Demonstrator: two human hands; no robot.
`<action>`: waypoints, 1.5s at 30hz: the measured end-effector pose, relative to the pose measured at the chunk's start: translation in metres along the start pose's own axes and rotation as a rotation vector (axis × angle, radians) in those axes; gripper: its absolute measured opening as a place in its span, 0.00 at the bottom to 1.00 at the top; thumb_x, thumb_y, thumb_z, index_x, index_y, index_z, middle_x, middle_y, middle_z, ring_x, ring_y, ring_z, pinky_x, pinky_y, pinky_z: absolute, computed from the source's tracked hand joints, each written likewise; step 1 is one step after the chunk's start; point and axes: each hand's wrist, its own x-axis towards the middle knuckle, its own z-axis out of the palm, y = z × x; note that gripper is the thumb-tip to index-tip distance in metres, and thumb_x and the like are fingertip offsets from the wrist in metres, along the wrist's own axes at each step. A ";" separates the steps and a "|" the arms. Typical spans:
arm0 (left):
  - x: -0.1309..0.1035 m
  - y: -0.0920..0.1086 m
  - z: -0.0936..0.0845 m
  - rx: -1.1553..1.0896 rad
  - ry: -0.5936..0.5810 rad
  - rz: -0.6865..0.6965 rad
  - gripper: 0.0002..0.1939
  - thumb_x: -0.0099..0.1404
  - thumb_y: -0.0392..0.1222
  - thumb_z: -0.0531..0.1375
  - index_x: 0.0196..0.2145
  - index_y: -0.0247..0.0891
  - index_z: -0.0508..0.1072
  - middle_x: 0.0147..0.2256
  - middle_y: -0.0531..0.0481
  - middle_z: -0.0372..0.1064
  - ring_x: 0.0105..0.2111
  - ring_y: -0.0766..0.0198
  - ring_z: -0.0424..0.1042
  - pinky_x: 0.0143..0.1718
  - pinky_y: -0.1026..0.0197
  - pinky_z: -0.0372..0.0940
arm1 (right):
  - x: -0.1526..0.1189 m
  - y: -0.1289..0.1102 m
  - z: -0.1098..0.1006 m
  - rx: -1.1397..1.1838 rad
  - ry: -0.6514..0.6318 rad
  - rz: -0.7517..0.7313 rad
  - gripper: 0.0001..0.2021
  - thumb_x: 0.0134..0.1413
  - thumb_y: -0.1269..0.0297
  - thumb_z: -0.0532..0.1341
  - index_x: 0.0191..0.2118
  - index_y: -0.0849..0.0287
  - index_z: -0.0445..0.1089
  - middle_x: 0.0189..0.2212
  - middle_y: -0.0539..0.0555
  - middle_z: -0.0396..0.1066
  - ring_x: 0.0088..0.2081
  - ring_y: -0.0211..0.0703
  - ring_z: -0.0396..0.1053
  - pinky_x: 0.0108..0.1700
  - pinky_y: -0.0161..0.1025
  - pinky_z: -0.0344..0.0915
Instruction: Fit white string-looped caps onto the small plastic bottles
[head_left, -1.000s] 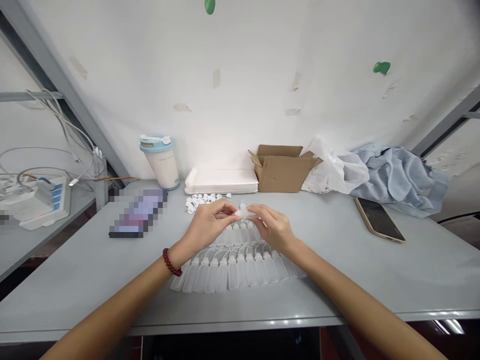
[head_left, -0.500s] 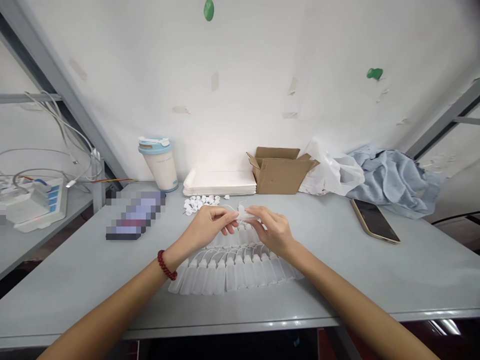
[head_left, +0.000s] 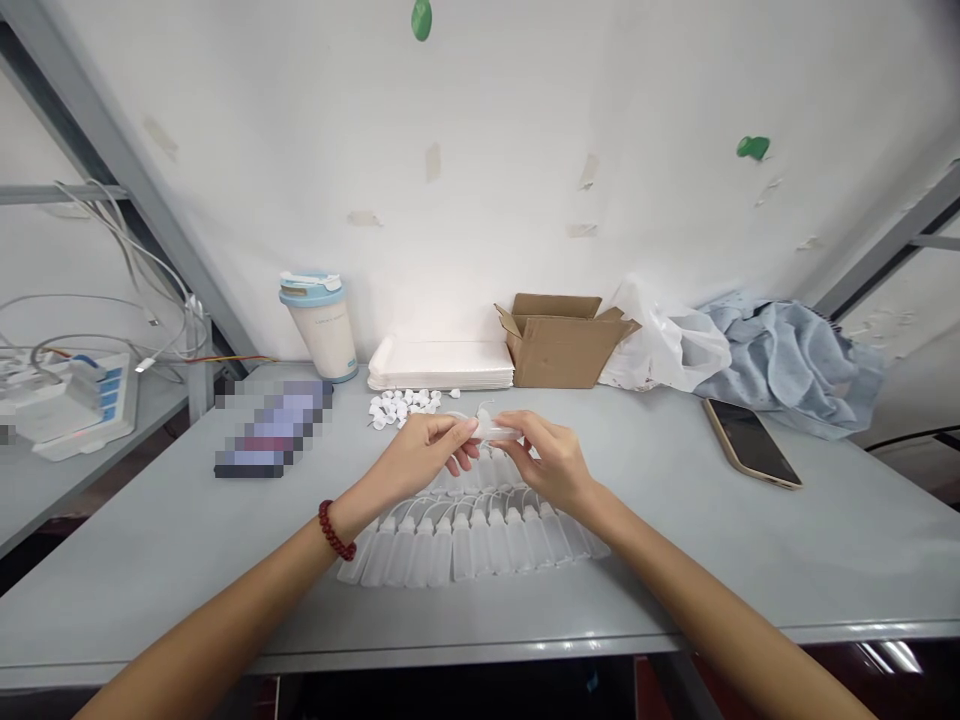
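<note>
Above the table, a small translucent plastic bottle lies sideways between my two hands. My right hand is closed around its body. The thumb and fingers of my left hand pinch the white cap at its left end; a thin curved white strip rises from there. How far the cap sits on the neck is hidden by my fingers. Below my hands lie capped translucent bottles side by side, with thin white curved strips at their tops. Another row of such bottles lies behind, partly covered by my hands.
Loose white caps lie in a pile behind my left hand. At the back stand a cup, a white stack, an opened cardboard box, a plastic bag and blue cloth. A phone lies right; a pixelated object left.
My hands stay almost in place. The bottle between them shows a little more clearly, and the fingers of my right hand have shifted slightly. The whole view has moved a little.
</note>
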 end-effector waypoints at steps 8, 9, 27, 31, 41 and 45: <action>-0.007 0.006 0.001 0.258 0.057 0.251 0.14 0.66 0.43 0.53 0.27 0.36 0.72 0.27 0.51 0.70 0.28 0.65 0.68 0.32 0.64 0.62 | 0.003 -0.005 -0.005 0.081 -0.082 0.067 0.08 0.61 0.63 0.55 0.42 0.59 0.67 0.24 0.52 0.70 0.22 0.35 0.66 0.25 0.32 0.63; -0.008 0.007 0.002 0.283 0.061 0.275 0.13 0.66 0.42 0.53 0.28 0.36 0.72 0.27 0.51 0.69 0.29 0.65 0.67 0.32 0.64 0.62 | 0.004 -0.005 -0.006 0.101 -0.097 0.077 0.08 0.61 0.63 0.55 0.42 0.60 0.68 0.24 0.52 0.69 0.23 0.36 0.66 0.25 0.33 0.63; -0.009 0.004 0.004 0.267 -0.012 0.211 0.17 0.67 0.46 0.51 0.24 0.36 0.69 0.23 0.52 0.67 0.23 0.67 0.67 0.27 0.66 0.61 | 0.010 -0.011 -0.012 0.194 -0.250 0.160 0.13 0.64 0.62 0.49 0.39 0.60 0.69 0.24 0.52 0.67 0.26 0.38 0.64 0.28 0.34 0.62; -0.009 0.002 0.006 0.447 0.072 0.337 0.15 0.67 0.44 0.51 0.26 0.37 0.68 0.23 0.53 0.66 0.24 0.67 0.64 0.28 0.65 0.59 | 0.014 -0.011 -0.015 0.260 -0.315 0.259 0.15 0.65 0.61 0.48 0.37 0.59 0.70 0.26 0.52 0.70 0.28 0.38 0.67 0.31 0.34 0.63; -0.004 -0.003 0.003 0.089 -0.060 0.090 0.22 0.67 0.53 0.49 0.23 0.36 0.67 0.24 0.52 0.66 0.21 0.68 0.67 0.26 0.65 0.64 | 0.008 -0.006 -0.007 0.157 -0.150 0.079 0.08 0.63 0.65 0.52 0.44 0.58 0.65 0.31 0.55 0.68 0.29 0.39 0.66 0.30 0.35 0.65; -0.006 0.000 0.007 0.161 -0.032 0.127 0.22 0.68 0.51 0.48 0.22 0.36 0.67 0.22 0.51 0.67 0.23 0.66 0.66 0.27 0.65 0.63 | 0.007 -0.008 -0.008 0.110 -0.221 0.071 0.10 0.64 0.64 0.49 0.43 0.59 0.65 0.28 0.54 0.67 0.27 0.39 0.64 0.28 0.35 0.63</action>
